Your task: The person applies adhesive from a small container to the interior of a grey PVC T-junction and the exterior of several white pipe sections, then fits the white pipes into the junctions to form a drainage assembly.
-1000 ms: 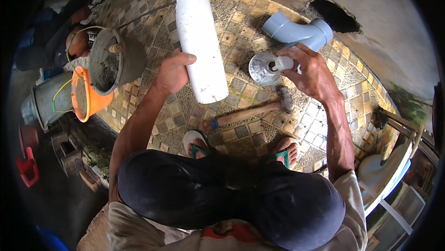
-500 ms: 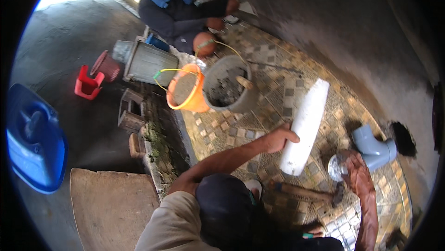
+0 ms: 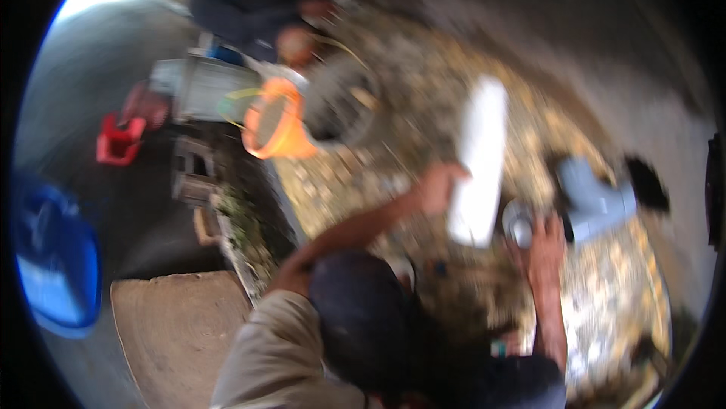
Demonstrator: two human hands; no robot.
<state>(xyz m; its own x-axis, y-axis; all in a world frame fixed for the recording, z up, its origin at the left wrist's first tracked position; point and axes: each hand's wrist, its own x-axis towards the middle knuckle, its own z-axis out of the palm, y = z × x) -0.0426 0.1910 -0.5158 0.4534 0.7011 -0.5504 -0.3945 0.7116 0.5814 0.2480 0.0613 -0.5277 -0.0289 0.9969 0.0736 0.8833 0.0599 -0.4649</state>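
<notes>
White plastic catches my eye first in the head view: a long, pale, tube-like pipe [image 3: 479, 167] slanting up over the middle of the patterned stone-tile floor [image 3: 423, 80]. The person's left hand [image 3: 440, 188] has it by the near long side, the fingers closed in against that edge, the pipe's two ends free. The right hand [image 3: 546, 246] is just beyond the pipe's lower end, toward the floor's right edge, fingers stretched forward at a round, silvery, clear-looking container [image 3: 517, 221]. With this much blur, I can't tell whether those fingers grip it or only touch it.

Close by that hand, a bent grey-blue plastic pipe fitting [image 3: 597, 201] lies near the floor's right edge, beside a ragged dark hole [image 3: 648, 182] low in the grey wall [image 3: 654, 91]. Along the floor's left edge, an orange plastic bucket [image 3: 291, 137] leans beside a dark grey bucket [image 3: 321, 106] with a thin handle. Another person in dark clothes [image 3: 246, 20] is at the floor's upper left corner. Off the tiles, I see a red plastic piece [image 3: 119, 140], a blue plastic jerrycan [image 3: 57, 258] and a broad brown wooden board [image 3: 181, 326].
</notes>
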